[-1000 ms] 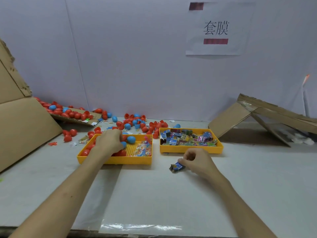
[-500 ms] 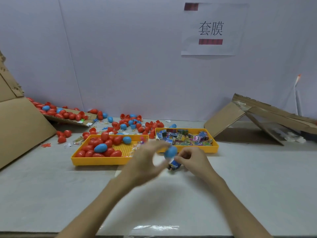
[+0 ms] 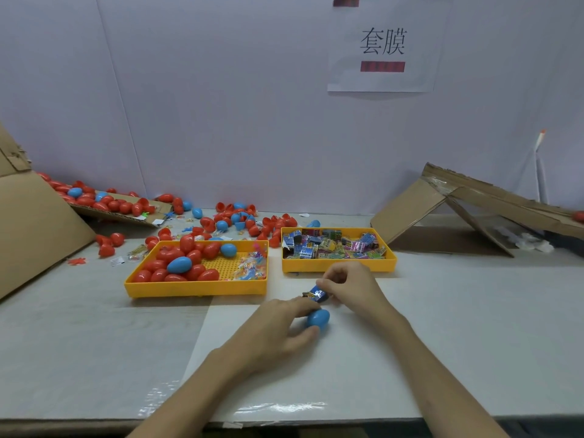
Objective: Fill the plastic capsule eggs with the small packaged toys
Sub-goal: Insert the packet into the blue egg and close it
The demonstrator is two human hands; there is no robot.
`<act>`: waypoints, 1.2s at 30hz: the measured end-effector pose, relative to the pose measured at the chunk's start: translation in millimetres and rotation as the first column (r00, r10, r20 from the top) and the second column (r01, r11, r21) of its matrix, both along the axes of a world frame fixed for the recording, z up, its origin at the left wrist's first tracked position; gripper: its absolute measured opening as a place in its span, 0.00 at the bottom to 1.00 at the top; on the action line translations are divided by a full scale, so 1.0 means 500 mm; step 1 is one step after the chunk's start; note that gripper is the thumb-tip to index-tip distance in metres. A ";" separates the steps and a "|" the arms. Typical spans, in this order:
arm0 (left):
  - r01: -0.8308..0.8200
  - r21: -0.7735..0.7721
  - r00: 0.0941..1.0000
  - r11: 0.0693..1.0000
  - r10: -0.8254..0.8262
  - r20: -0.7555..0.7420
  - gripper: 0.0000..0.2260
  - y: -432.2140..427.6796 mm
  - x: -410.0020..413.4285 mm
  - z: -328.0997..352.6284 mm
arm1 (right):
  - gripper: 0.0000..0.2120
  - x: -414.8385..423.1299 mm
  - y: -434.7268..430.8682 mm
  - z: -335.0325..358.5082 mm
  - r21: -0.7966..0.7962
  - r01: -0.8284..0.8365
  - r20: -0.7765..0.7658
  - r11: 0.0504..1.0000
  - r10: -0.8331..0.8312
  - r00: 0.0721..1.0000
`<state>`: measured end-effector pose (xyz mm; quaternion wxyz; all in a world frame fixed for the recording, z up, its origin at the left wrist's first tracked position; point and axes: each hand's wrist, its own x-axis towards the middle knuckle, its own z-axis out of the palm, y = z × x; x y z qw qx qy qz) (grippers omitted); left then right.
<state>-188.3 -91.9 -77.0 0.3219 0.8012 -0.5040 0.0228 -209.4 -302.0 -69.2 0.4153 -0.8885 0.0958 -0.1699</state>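
Observation:
My left hand [image 3: 279, 325] grips a blue capsule egg [image 3: 318, 318] low over the table, just in front of the two trays. My right hand [image 3: 349, 287] pinches a small blue packaged toy [image 3: 317, 293] right above that egg. The left yellow tray [image 3: 196, 287] holds red and blue eggs plus a few clear-wrapped toys. The right yellow tray [image 3: 338, 263] is full of small colourful toy packets. Whether the egg is split or whole is hidden by my fingers.
Loose red and blue eggs [image 3: 234, 219] are scattered behind the trays and on a cardboard sheet [image 3: 120, 213] at the back left. A big cardboard panel [image 3: 34, 229] leans at the left. Folded cardboard [image 3: 467, 200] stands at the right. A paper sign [image 3: 382, 45] hangs on the wall.
My left hand left the left tray with a blue egg and carried it to my right hand, then both lowered toward the table. My right hand lifted the toy packet.

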 end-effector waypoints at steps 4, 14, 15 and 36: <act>-0.022 0.023 0.999 0.999 0.023 -0.029 0.13 -0.002 0.001 0.001 | 0.06 0.002 0.001 0.001 0.005 -0.002 0.005 1.000 0.002 1.000; -0.084 0.027 0.991 0.996 0.087 -0.100 0.13 -0.006 0.001 0.002 | 0.06 -0.001 0.009 0.006 0.036 0.011 0.011 0.999 -0.012 1.000; -0.084 0.025 0.991 0.996 0.086 -0.104 0.13 -0.005 0.001 0.002 | 0.06 -0.002 0.010 0.006 0.021 0.018 0.016 1.000 -0.018 1.000; -0.065 0.064 0.996 0.996 0.068 -0.050 0.14 -0.006 -0.004 -0.002 | 0.07 -0.002 0.002 0.009 -0.060 0.101 0.054 0.993 -0.098 0.994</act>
